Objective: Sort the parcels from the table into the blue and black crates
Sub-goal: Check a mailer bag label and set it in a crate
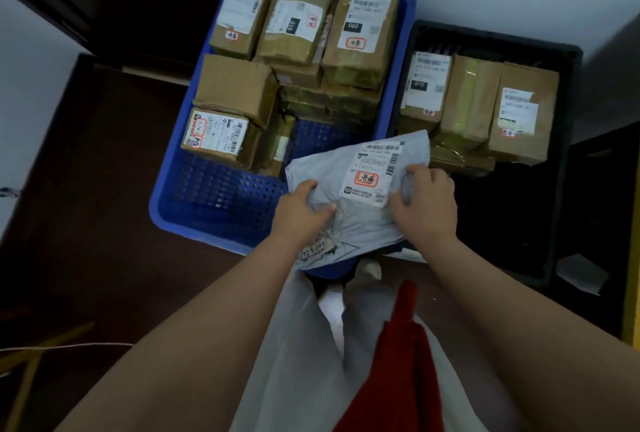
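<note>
I hold a grey plastic mailer parcel (360,196) with a white label and a red stamp, over the near edges of the two crates. My left hand (299,211) grips its left side, fingers curled into the plastic. My right hand (427,203) pinches its right edge. The blue crate (214,203) lies on the floor ahead to the left, with several brown cardboard boxes (360,36) stacked in its far half. The black crate (561,140) sits to its right and holds three upright brown boxes (523,112).
A dark wooden door and cabinet (104,119) stand to the left of the blue crate. A white wall runs behind both crates. A white paper scrap (581,274) lies in the black crate's near right corner. My light trousers and red garment fill the bottom centre.
</note>
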{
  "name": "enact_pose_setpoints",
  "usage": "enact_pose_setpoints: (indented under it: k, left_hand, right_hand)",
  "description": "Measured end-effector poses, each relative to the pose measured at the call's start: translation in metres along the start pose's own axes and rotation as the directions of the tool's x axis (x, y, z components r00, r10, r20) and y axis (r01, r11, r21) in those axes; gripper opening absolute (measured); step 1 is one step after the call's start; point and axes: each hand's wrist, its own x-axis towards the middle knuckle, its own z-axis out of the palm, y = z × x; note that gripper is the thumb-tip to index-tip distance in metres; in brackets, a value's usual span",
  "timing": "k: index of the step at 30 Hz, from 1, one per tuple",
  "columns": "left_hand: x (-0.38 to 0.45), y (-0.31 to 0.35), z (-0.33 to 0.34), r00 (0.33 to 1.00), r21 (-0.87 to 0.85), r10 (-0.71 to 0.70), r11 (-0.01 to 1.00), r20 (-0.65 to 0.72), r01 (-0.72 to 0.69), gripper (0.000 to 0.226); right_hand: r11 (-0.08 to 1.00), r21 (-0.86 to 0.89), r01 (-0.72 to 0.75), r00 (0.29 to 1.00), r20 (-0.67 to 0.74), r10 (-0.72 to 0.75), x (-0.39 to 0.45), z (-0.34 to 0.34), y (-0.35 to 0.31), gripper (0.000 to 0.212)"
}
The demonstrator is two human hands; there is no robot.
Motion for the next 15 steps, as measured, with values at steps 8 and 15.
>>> enact_pose_setpoints:
  k: [8, 15]
  left_hand:
    - [0.039, -0.057, -0.043, 0.997, 0.043, -0.043, 0.998, 0.062, 0.041, 0.066]
    - [0.083, -0.096, -0.057, 0.973, 0.141, -0.073, 0.989, 0.218, 0.042, 0.069]
  right_hand:
    - [0.991, -0.117, 0.06, 0.994, 0.1, -0.049, -0.001, 0.055, -0.052, 0.05]
    - [0.975, -0.22, -0.039, 0.948, 0.299, 0.105, -0.001, 0.114, -0.084, 0.046]
